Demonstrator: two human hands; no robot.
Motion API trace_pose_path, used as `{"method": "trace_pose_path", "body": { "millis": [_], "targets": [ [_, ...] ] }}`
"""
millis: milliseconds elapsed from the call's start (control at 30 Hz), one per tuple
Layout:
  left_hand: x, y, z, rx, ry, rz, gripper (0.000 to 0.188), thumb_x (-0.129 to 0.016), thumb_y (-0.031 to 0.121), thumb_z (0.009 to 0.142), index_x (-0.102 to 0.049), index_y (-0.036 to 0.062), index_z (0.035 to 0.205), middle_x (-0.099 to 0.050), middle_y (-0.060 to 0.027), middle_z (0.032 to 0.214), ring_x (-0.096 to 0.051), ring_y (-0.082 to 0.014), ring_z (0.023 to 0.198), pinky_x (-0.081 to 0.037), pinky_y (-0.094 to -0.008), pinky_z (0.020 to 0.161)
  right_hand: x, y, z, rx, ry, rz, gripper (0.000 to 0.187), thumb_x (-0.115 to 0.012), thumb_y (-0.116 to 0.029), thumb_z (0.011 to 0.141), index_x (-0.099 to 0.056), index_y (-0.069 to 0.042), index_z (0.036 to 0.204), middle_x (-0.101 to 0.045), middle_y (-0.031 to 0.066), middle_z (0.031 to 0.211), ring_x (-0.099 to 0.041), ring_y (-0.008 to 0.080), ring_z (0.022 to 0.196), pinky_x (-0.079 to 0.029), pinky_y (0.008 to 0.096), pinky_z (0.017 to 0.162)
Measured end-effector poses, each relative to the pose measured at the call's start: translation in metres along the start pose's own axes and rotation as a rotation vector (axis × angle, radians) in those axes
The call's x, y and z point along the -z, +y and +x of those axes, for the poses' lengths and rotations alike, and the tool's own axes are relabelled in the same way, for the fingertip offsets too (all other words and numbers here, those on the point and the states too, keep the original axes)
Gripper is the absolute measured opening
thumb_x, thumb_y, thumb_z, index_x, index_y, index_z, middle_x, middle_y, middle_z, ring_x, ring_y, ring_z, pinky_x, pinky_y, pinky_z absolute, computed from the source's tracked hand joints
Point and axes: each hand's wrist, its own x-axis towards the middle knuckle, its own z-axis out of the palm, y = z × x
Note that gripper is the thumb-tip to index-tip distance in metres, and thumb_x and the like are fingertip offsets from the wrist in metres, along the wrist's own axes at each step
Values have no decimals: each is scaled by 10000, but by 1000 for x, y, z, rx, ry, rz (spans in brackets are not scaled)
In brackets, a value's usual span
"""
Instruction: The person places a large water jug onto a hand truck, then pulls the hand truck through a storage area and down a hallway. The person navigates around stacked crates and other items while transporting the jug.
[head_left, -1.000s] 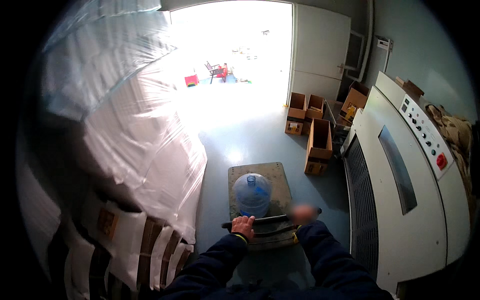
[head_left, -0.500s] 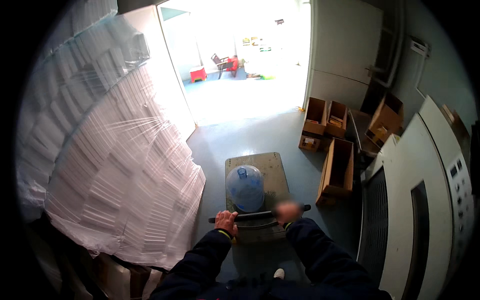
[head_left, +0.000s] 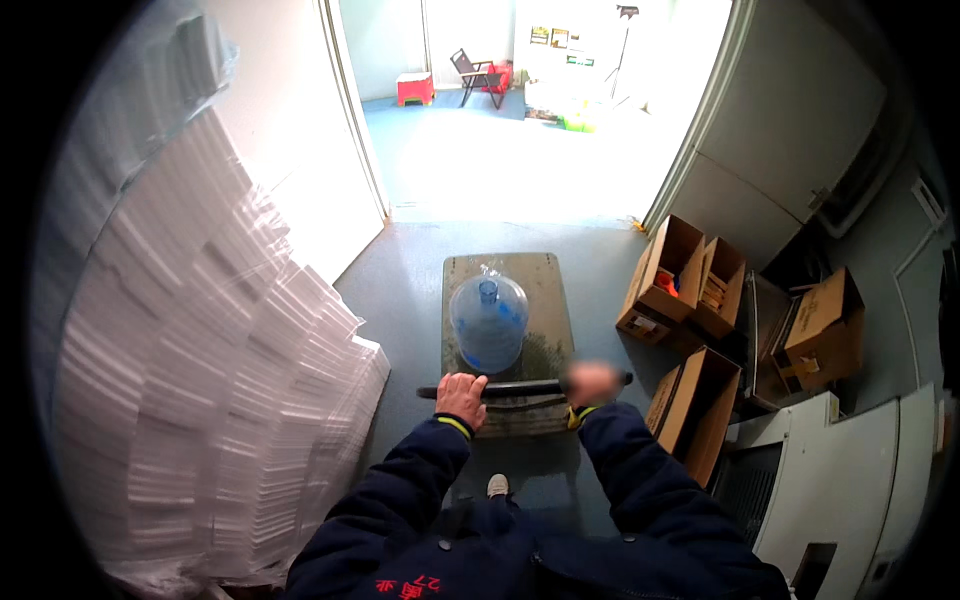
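Observation:
Both my hands are on the black push handle (head_left: 520, 388) of a flat platform trolley (head_left: 545, 300). My left hand (head_left: 461, 398) wraps round the handle near its left end. Towards the right end, my right hand (head_left: 592, 384) is closed on it too, though that hand is blurred. On the trolley's worn, greenish-grey deck stands a large clear blue water jug (head_left: 488, 325), upright with its neck up. It sits left of the deck's middle, just beyond the handle, and neither hand touches it.
Plastic-wrapped stacks of white sheets (head_left: 215, 400) rise on the left. Open cardboard boxes (head_left: 695, 410) and a pale machine cabinet (head_left: 850, 480) line the right side. Ahead is a bright doorway with an open door (head_left: 790, 120); beyond it are a red stool (head_left: 415, 89) and a folding chair (head_left: 478, 78).
The trolley and I have moved forward, nearer the doorway. The boxes and cabinet on the right have slid back in view. Both hands keep their hold on the handle.

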Motion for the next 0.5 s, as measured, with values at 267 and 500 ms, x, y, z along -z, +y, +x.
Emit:
{"method": "trace_pose_path", "body": {
  "millis": [267, 500],
  "targets": [
    [-30, -67, 215, 37, 133, 6, 498, -616, 146, 595, -467, 125, 1070, -467, -66, 921, -439, -245, 961, -293, -412, 912, -56, 85, 224, -36, -90, -1, 219, -664, -214, 529, -486, -124, 436, -464, 55, 442, -473, 254, 427, -349, 364, 388],
    [-48, -147, 394, 67, 200, 53, 525, -626, 170, 574, -450, 127, 1067, -460, -79, 918, -429, -272, 945, -306, -416, 879, -87, 133, 425, -4, -63, -75, 149, -585, -199, 618, -496, -149, 511, -489, 49, 518, -502, 250, 513, -385, 377, 457]
  ]
}}
